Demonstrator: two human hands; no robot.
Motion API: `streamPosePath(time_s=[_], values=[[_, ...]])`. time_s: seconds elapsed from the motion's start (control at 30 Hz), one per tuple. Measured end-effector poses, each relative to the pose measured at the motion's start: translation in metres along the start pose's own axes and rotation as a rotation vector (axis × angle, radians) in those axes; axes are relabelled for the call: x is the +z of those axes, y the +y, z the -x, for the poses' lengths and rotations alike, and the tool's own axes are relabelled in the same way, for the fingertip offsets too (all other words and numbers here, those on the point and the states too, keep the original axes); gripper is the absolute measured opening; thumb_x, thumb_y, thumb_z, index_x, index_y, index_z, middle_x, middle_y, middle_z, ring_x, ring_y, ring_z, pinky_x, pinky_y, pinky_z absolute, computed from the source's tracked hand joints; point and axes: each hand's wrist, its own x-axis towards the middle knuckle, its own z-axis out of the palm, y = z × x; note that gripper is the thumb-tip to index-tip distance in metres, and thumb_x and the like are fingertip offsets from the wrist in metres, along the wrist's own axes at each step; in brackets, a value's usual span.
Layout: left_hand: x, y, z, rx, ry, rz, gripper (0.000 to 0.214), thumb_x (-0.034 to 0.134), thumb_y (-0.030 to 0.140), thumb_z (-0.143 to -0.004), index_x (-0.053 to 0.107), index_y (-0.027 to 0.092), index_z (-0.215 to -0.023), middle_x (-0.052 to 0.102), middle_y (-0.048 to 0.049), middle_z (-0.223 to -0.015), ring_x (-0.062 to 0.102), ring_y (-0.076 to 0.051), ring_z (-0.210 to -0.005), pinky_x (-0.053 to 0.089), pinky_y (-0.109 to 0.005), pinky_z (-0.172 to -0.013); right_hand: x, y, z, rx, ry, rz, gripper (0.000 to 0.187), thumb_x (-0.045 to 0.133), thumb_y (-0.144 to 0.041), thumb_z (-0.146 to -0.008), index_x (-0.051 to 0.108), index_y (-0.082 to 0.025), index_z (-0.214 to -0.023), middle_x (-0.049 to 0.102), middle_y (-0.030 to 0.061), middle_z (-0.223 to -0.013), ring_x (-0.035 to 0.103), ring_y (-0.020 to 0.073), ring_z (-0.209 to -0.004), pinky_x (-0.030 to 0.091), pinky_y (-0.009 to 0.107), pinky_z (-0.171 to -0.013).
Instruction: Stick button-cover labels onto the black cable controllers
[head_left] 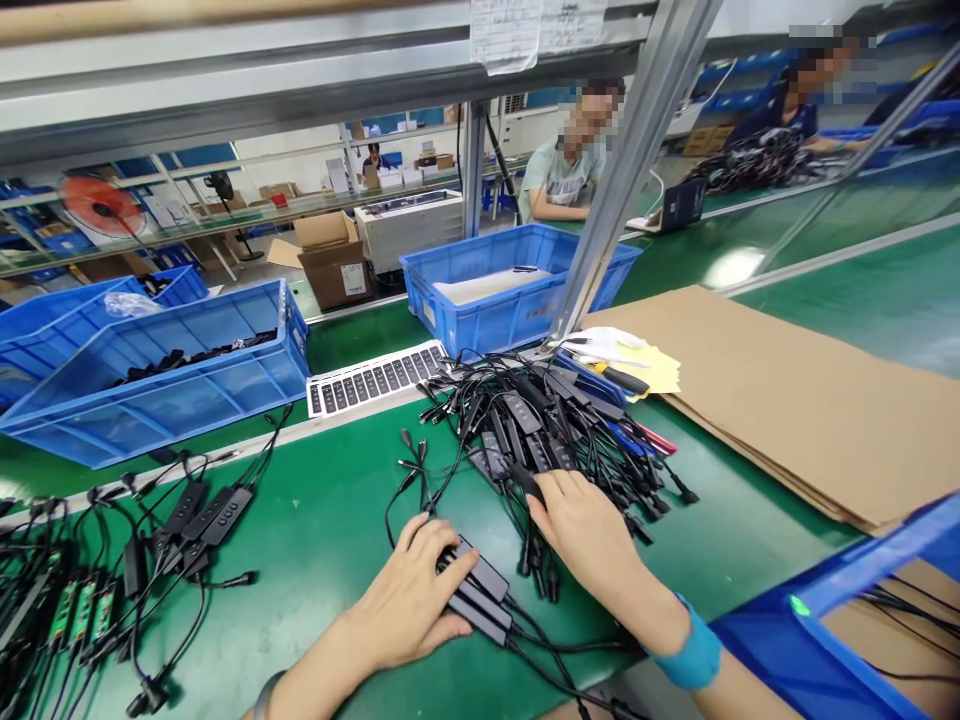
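Black plastic boxes (476,590) | left hand (405,597) grip clenched on them | right hand (592,532) grip loose on cable tangle (544,435)

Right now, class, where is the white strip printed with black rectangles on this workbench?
In the head view, the white strip printed with black rectangles lies along the far edge of the green workbench, just left of the tangled black cables and right of the blue plastic crate.

Left hand (409,590) cupped over black inline control boxes (476,590) on a green workbench (322,570); right hand (585,530), with a blue wristband (694,652), resting on a tangled heap of black cables (547,430). Blue plastic crate (150,375) beyond, flattened cardboard sheets (787,400) to the right.
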Motion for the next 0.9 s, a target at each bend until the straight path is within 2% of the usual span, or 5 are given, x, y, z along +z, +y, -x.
streamPosePath(time_s=[0.1, 0.3, 0.57, 0.77, 0.9], values=[[0.003, 0.000, -0.001, 0.030, 0.008, 0.017, 0.061, 0.044, 0.059, -0.089, 0.045, 0.011, -0.127, 0.051, -0.0195, -0.129, 0.043, -0.033, -0.126, 0.027, -0.058, -0.110, -0.005, -0.009, 0.005, 0.034, 0.013, -0.271, 0.033, 0.033, -0.026, -0.100, 0.056, -0.012, -0.120, 0.067, 0.0113, -0.093, 0.066, 0.0215, -0.074, 0.052, 0.030, -0.063], [0.005, -0.003, 0.004, 0.044, 0.136, 0.003, 0.055, 0.040, 0.058, -0.091, 0.051, 0.013, -0.121, 0.053, -0.0216, -0.123, 0.050, -0.031, -0.113, 0.041, -0.052, -0.097, -0.012, -0.032, 0.018, 0.071, -0.358, -0.580, 0.049, 0.030, -0.030, -0.100, 0.034, -0.020, -0.147, 0.062, 0.0124, -0.108, 0.065, 0.0228, -0.092, 0.055, 0.033, -0.075], [0.013, -0.001, 0.020, 0.016, 0.213, 0.075, 0.038, 0.043, 0.049, -0.093, 0.056, 0.017, -0.108, 0.059, -0.0098, -0.095, 0.053, -0.021, -0.083, 0.046, -0.036, -0.072, 0.007, -0.047, 0.043, 0.006, -0.486, -0.709, 0.059, 0.048, -0.015, -0.084, 0.040, -0.020, -0.142, 0.057, 0.0123, -0.129, 0.059, 0.0248, -0.112, 0.052, 0.039, -0.093], [0.007, -0.001, 0.024, 0.005, 0.180, 0.171, 0.027, 0.054, 0.034, -0.086, 0.054, 0.018, -0.107, 0.050, -0.0157, -0.128, 0.045, -0.029, -0.121, 0.041, -0.045, -0.100, 0.009, -0.044, 0.046, -0.041, -0.393, -0.510, 0.045, 0.045, -0.018, -0.087, 0.052, -0.017, -0.132, 0.064, 0.0152, -0.116, 0.066, 0.0268, -0.099, 0.058, 0.038, -0.078], [0.006, -0.001, 0.024, -0.033, 0.187, 0.197, 0.025, 0.056, 0.034, -0.085, 0.055, 0.018, -0.104, 0.051, -0.0157, -0.124, 0.047, -0.029, -0.119, 0.043, -0.046, -0.099, 0.005, -0.044, 0.046, -0.032, -0.395, -0.555, 0.043, 0.048, -0.022, -0.087, 0.056, -0.019, -0.129, 0.065, 0.0134, -0.116, 0.066, 0.0270, -0.102, 0.057, 0.038, -0.081]])
